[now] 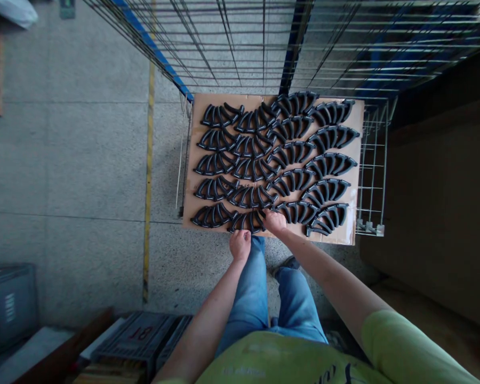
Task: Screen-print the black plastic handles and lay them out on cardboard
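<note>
Rows of black curved handle-like parts [251, 196] lie nested in fans on a brown cardboard sheet [288, 234]. My right hand [275, 221] is at the front row, its fingers closed around the end of one black curved part at the right of a fan. My left hand [240, 245] is at the sheet's front edge, just below the same fan. Its fingers are curled, and what they hold, if anything, is hidden. Another short fan [327, 220] of these parts lies at the front right.
A wire mesh cage [244, 48] with blue posts rises behind the sheet, and its wire side [374, 160] stands at the right. Grey crates [140, 336] stand at the lower left. A yellow floor line [149, 160] runs along the left. My legs [250, 288] are close below the sheet.
</note>
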### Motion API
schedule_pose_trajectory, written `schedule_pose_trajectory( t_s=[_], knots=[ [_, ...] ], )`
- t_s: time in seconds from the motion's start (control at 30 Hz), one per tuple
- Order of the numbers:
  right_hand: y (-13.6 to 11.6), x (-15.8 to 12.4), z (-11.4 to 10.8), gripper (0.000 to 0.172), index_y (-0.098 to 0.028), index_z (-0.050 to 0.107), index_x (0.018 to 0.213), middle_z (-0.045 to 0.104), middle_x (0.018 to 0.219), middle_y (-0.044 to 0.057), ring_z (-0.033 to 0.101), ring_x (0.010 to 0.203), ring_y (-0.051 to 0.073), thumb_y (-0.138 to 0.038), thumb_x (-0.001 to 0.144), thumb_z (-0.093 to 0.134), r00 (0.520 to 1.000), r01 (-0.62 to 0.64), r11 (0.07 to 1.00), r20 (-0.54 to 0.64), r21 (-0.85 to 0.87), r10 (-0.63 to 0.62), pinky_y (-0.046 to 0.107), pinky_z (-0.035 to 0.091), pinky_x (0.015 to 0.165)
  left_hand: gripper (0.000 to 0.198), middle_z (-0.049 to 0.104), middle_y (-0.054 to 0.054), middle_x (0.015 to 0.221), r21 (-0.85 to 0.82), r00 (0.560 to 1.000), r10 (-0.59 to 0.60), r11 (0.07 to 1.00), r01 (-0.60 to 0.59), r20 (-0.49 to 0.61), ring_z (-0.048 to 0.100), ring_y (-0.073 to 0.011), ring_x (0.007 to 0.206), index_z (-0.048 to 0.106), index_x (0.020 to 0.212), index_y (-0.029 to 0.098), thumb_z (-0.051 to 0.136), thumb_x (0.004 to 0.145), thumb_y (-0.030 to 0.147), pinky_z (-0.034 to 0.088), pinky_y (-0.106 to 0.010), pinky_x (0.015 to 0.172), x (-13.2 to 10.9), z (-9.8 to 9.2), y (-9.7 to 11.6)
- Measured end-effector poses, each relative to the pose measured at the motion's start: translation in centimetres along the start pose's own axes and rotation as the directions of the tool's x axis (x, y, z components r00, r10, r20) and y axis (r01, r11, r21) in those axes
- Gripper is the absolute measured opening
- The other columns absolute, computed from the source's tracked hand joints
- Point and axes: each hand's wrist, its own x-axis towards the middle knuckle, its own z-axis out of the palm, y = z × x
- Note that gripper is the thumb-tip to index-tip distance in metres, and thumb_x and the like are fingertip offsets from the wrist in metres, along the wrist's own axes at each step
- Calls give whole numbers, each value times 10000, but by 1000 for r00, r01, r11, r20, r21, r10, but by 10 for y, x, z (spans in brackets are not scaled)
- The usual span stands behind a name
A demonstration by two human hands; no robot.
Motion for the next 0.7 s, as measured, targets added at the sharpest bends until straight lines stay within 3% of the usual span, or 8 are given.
schedule_pose_trajectory(
  t_s=[0.13,0.27,0.7],
  knots=[
    [4,-6,1,348,-200,552,1262,722,1135,119,679,1061,242,-322,944,485,999,-42,999,-24,20,43,335,500,881,212,667,-99,1052,76,1000,-21,997,19,22,588,-252,1055,725,1014,238,576,899,335,418,-347,866,31,0,23],
    [8,-13,7,326,-208,557,1221,726,1122,103,690,1030,242,-376,948,498,996,-60,997,-56,48,63,331,504,858,207,676,-98,1067,142,999,-14,990,7,52,591,-272,1076,694,1033,235,612,873,336,419,-370,852,46,0,33],
    [14,-33,7,315,-222,553,1183,737,1077,100,705,986,234,-433,959,486,975,-208,968,-44,141,217,319,499,831,154,724,-113,1009,178,995,2,984,-20,103,633,-256,1043,677,984,209,606,853,251,408,-366,894,65,-4,35]
  ],
)
